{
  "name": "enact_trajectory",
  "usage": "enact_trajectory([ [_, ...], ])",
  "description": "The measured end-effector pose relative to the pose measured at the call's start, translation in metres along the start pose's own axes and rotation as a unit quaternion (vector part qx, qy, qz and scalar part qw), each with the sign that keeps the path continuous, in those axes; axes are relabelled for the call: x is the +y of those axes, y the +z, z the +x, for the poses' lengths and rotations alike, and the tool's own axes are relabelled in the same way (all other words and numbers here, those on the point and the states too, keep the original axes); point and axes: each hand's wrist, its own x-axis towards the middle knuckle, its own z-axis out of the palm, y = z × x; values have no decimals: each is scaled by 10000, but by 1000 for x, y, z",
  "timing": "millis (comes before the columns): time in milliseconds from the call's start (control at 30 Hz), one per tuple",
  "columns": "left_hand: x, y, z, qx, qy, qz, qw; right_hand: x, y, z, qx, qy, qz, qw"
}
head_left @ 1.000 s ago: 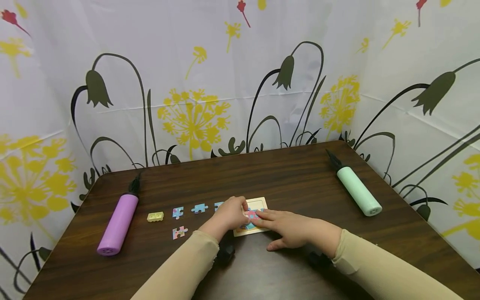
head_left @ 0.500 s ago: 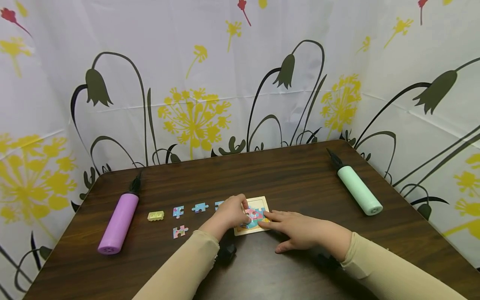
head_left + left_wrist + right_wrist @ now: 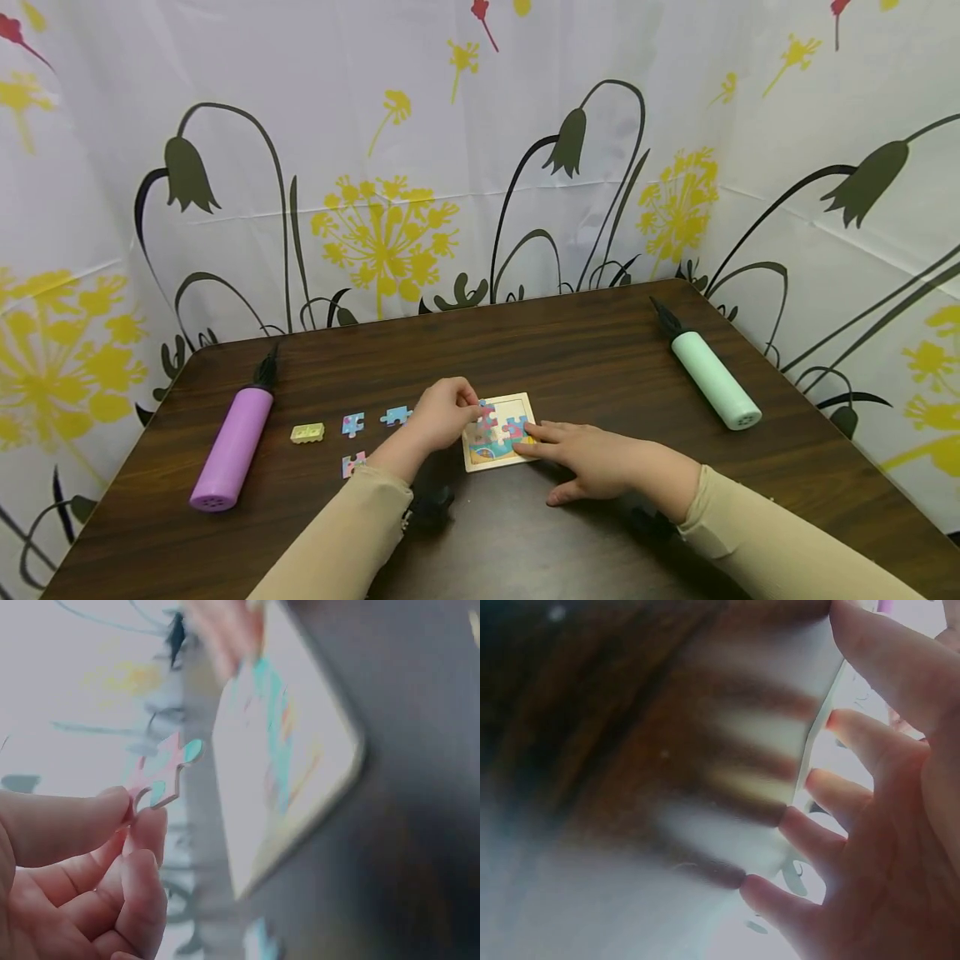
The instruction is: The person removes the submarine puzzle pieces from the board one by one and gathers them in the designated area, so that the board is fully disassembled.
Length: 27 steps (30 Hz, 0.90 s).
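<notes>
My left hand point(image 3: 442, 412) is raised just left of a small wooden puzzle tray point(image 3: 486, 467). Between thumb and index finger it pinches a pink and teal jigsaw piece point(image 3: 161, 776), plain in the left wrist view; the other fingers are curled in. Several colourful pieces lie inside the tray, with bare pale wood showing among them. My right hand point(image 3: 596, 456) lies at the tray's right side, fingers spread, fingertips at its right edge. In the right wrist view, the right hand's fingertips point(image 3: 761, 889) rest on the dark tabletop.
Left of the tray lie loose jigsaw pieces point(image 3: 352, 425) and a pale yellow toy brick point(image 3: 307, 433). A purple hand pump point(image 3: 234, 450) lies at the table's left, a mint green one point(image 3: 716, 379) at its right. A flowered curtain point(image 3: 420, 167) hangs behind the table.
My left hand has lifted off the tray and moved left with the jigsaw piece, uncovering more of the tray. My right hand first slid slightly right, then stayed.
</notes>
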Motion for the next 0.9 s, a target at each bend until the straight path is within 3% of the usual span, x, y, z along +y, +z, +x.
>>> enact_trajectory([
  [167, -18, -42, -11, 272, -184, 217, 9992, -1, 0, 0, 11, 34, 20, 10000],
  [333, -38, -70, -30, 22, -428, 537, 9976, 0, 2, -1, 33, 80, 123, 9999],
  [467, -50, -73, -41, -385, -606, 547, 9959, 0, 2, -2, 16, 126, 194, 9997],
  [567, -57, -70, -44, -501, -758, 588, 9941, 0, 1, -3, 34, 114, 209, 9997],
  [733, -62, -66, -44, -302, -835, 968, 9913, -2, 0, -3, 23, 90, 235, 9997],
  [900, -54, -58, -37, -6, -708, 1397, 9877, -3, 0, -3, 11, 118, 189, 9998],
])
